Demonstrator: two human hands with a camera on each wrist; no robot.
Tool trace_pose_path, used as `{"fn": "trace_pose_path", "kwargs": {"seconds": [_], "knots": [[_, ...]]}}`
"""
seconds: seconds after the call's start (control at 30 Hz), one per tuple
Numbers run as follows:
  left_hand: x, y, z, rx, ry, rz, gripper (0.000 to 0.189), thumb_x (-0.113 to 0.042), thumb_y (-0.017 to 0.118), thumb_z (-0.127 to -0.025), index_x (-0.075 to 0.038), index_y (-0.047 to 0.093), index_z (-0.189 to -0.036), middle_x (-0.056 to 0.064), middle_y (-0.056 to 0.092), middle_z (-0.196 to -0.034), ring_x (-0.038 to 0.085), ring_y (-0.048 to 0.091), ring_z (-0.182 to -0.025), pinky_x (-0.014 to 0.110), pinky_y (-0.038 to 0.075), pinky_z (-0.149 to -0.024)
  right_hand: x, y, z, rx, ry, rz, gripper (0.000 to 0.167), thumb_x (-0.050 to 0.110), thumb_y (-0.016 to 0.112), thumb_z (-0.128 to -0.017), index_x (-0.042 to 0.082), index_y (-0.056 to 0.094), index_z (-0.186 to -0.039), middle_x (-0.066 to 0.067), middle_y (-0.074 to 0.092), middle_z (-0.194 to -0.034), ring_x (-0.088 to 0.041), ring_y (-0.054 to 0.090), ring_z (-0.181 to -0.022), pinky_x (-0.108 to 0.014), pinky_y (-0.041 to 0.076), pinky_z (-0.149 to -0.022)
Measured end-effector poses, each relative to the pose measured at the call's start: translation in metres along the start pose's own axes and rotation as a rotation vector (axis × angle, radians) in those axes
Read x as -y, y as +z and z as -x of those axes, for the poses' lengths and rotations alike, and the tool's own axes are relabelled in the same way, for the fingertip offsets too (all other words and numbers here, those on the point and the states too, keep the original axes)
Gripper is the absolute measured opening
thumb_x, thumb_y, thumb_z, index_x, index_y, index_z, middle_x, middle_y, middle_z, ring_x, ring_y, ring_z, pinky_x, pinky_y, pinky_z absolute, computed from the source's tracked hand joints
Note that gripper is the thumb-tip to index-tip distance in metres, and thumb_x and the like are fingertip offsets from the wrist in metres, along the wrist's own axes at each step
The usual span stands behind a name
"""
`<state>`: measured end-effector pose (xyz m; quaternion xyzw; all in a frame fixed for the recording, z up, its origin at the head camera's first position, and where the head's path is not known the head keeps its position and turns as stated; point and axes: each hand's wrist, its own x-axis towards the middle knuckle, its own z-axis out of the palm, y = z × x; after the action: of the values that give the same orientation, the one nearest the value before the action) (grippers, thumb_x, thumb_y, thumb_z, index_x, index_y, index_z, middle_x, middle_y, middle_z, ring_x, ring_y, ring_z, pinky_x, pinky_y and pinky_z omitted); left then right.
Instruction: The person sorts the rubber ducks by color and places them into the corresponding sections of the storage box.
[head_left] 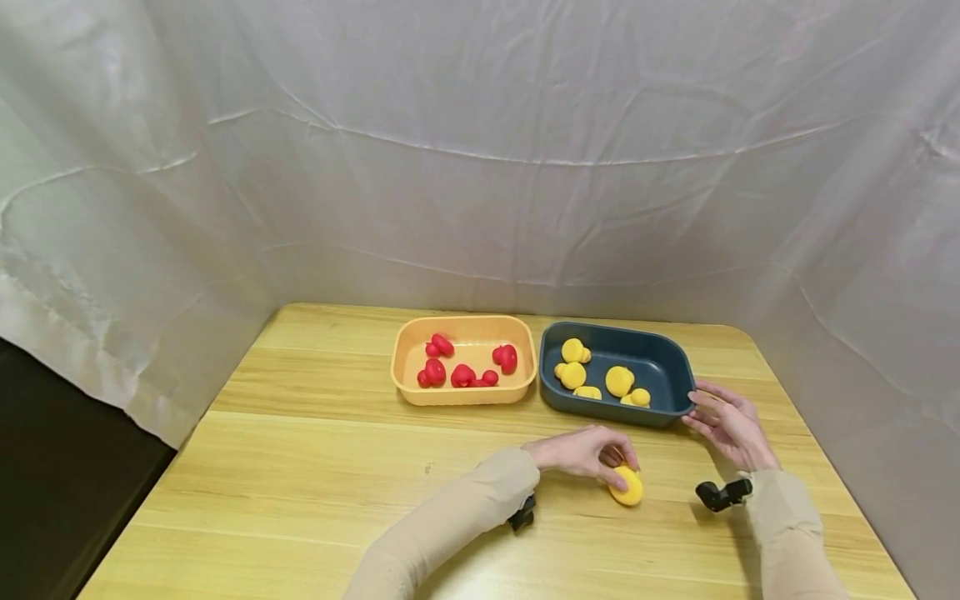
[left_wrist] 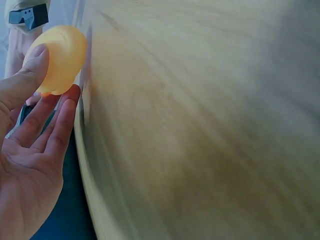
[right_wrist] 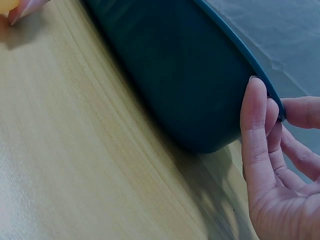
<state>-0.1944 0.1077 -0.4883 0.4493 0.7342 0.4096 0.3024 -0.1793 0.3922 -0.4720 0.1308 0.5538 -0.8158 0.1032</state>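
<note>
My left hand [head_left: 588,452] pinches a rounded yellow toy [head_left: 627,486] between thumb and fingers, just over the table in front of the dark blue bin [head_left: 667,358]. In the left wrist view the toy [left_wrist: 65,55] looks smooth, with a small orange bit at its lower end. At the bin's right end, my right hand [head_left: 731,427] grips the rim. The right wrist view shows the fingers [right_wrist: 256,115] on both sides of that rim. Several yellow toys [head_left: 619,381], each a round body with a smaller knob, lie inside the bin.
Left of the blue bin stands a light orange bin [head_left: 465,398] holding several red toys [head_left: 506,358] of similar shape. Both bins sit near the back of the wooden table [head_left: 300,467]. Grey cloth [head_left: 480,167] hangs behind and along the sides.
</note>
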Motion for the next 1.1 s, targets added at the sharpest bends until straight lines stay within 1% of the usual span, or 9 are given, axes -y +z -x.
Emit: {"fn": "trace_pose_path", "kwargs": {"seconds": [0.13, 0.27, 0.43, 0.57, 0.7, 0.9, 1.1], "knots": [[0.000, -0.001, 0.002, -0.004, -0.002, 0.029, 0.032, -0.009, 0.076, -0.089, -0.002, 0.064, -0.118, 0.007, 0.066, -0.119, -0.002, 0.062, -0.106, 0.009, 0.049, -0.099, 0.000, 0.000, 0.000, -0.005, 0.008, -0.002, 0.021, 0.008, 0.060, -0.100, 0.025, 0.070, -0.109, 0.002, 0.064, -0.096, -0.013, 0.069, -0.074, -0.024, 0.063, -0.075], [0.000, -0.003, 0.004, -0.007, 0.009, 0.044, 0.034, -0.009, 0.076, -0.089, -0.003, 0.065, -0.121, 0.008, 0.065, -0.122, -0.001, 0.062, -0.106, 0.009, 0.049, -0.099, 0.001, 0.000, 0.000, -0.006, 0.009, -0.008, 0.021, 0.008, 0.060, -0.100, 0.025, 0.071, -0.108, 0.002, 0.064, -0.095, -0.013, 0.069, -0.074, -0.024, 0.063, -0.075], [-0.001, -0.006, 0.008, -0.019, 0.013, 0.027, 0.037, -0.012, 0.076, -0.090, -0.003, 0.065, -0.125, 0.009, 0.064, -0.128, -0.001, 0.060, -0.110, 0.009, 0.050, -0.097, 0.000, 0.000, -0.001, -0.005, 0.007, -0.007, 0.021, 0.008, 0.060, -0.101, 0.024, 0.071, -0.109, 0.002, 0.065, -0.095, -0.013, 0.069, -0.074, -0.024, 0.063, -0.075], [-0.001, -0.008, 0.011, -0.036, 0.016, 0.003, 0.039, -0.015, 0.075, -0.091, -0.005, 0.065, -0.128, 0.007, 0.061, -0.127, -0.003, 0.058, -0.109, 0.009, 0.050, -0.097, 0.000, 0.000, -0.001, -0.001, 0.004, -0.008, 0.021, 0.008, 0.060, -0.101, 0.024, 0.070, -0.109, 0.002, 0.065, -0.095, -0.013, 0.070, -0.074, -0.024, 0.063, -0.075], [0.001, -0.009, 0.013, -0.066, 0.029, 0.002, 0.040, -0.016, 0.076, -0.091, -0.005, 0.066, -0.128, 0.007, 0.061, -0.126, -0.005, 0.057, -0.106, 0.008, 0.050, -0.096, 0.000, -0.001, -0.001, 0.002, 0.002, -0.011, 0.022, 0.008, 0.059, -0.101, 0.024, 0.070, -0.110, 0.002, 0.065, -0.095, -0.014, 0.070, -0.074, -0.024, 0.064, -0.075], [0.003, -0.010, 0.016, -0.133, 0.036, 0.042, 0.040, -0.017, 0.076, -0.091, -0.008, 0.065, -0.128, 0.004, 0.066, -0.129, -0.007, 0.059, -0.102, 0.008, 0.050, -0.095, -0.001, -0.002, -0.002, 0.006, -0.004, -0.012, 0.023, 0.007, 0.059, -0.101, 0.024, 0.071, -0.110, 0.002, 0.065, -0.096, -0.014, 0.069, -0.074, -0.024, 0.064, -0.075], [0.003, -0.012, 0.019, -0.201, 0.055, 0.098, 0.037, -0.019, 0.075, -0.092, -0.008, 0.065, -0.126, 0.001, 0.069, -0.118, -0.006, 0.059, -0.090, 0.010, 0.053, -0.091, -0.001, -0.001, -0.002, 0.005, -0.003, -0.012, 0.023, 0.006, 0.059, -0.101, 0.024, 0.071, -0.110, 0.002, 0.064, -0.096, -0.014, 0.069, -0.075, -0.025, 0.064, -0.075]]}}
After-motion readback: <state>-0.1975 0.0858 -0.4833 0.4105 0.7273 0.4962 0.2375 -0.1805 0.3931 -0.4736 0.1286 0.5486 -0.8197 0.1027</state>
